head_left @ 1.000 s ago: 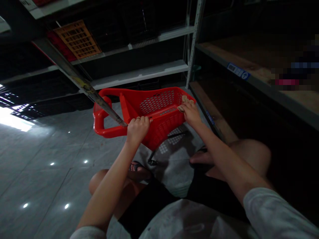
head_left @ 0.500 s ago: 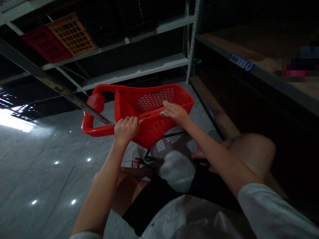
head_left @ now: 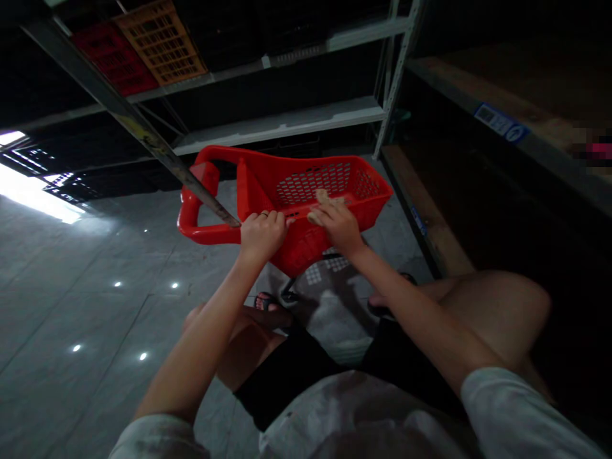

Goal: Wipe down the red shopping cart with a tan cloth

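A red plastic shopping cart [head_left: 306, 245] with perforated basket sides stands in front of my knees. My left hand [head_left: 264, 237], a ring on one finger, is closed over the near rim of its basket, close to the handle end. My right hand [head_left: 338, 223] holds a crumpled beige cloth [head_left: 322, 196] against the same near rim, farther along. Part of the cloth is hidden under the fingers. A long worn pole [head_left: 157, 150] slants from the upper left down to the cart beside my left hand; its lower end is hidden there.
White metal shelving [head_left: 287, 127] runs behind the cart, with a red crate [head_left: 112, 57] and an orange crate [head_left: 162, 44] above. Wooden shelves with a blue-edged label [head_left: 501, 122] stand close on the right. Grey floor [head_left: 95, 299] spreads to the left.
The view has shifted, so the cart and shelves appear farther right and slightly higher. My right hand and the cloth have moved a little toward my left hand along the rim; my left hand keeps its grip.
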A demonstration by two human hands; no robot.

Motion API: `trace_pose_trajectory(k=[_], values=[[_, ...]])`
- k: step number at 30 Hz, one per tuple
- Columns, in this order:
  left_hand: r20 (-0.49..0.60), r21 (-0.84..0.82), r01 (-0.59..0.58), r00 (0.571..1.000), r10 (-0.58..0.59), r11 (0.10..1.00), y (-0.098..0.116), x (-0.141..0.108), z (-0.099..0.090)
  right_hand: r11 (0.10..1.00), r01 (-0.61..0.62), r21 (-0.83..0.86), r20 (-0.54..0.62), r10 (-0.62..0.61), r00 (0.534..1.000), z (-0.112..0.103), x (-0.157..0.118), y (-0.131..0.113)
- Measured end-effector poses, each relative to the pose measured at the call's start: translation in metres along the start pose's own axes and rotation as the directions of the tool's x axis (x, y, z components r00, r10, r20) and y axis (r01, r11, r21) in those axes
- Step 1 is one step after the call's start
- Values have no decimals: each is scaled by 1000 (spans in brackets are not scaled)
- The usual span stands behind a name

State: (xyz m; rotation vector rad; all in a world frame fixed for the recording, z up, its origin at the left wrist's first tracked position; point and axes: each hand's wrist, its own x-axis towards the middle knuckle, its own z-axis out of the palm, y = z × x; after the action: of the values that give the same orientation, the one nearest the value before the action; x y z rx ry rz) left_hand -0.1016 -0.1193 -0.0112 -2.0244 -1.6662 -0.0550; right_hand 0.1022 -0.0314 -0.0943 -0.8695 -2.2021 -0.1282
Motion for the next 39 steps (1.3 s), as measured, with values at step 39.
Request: trace_pose_trajectory(k=[39], values=[[51,-103,-83,995,88,991,37,25,-33,734,-491,469,-298,655,695,65,-36,-81]])
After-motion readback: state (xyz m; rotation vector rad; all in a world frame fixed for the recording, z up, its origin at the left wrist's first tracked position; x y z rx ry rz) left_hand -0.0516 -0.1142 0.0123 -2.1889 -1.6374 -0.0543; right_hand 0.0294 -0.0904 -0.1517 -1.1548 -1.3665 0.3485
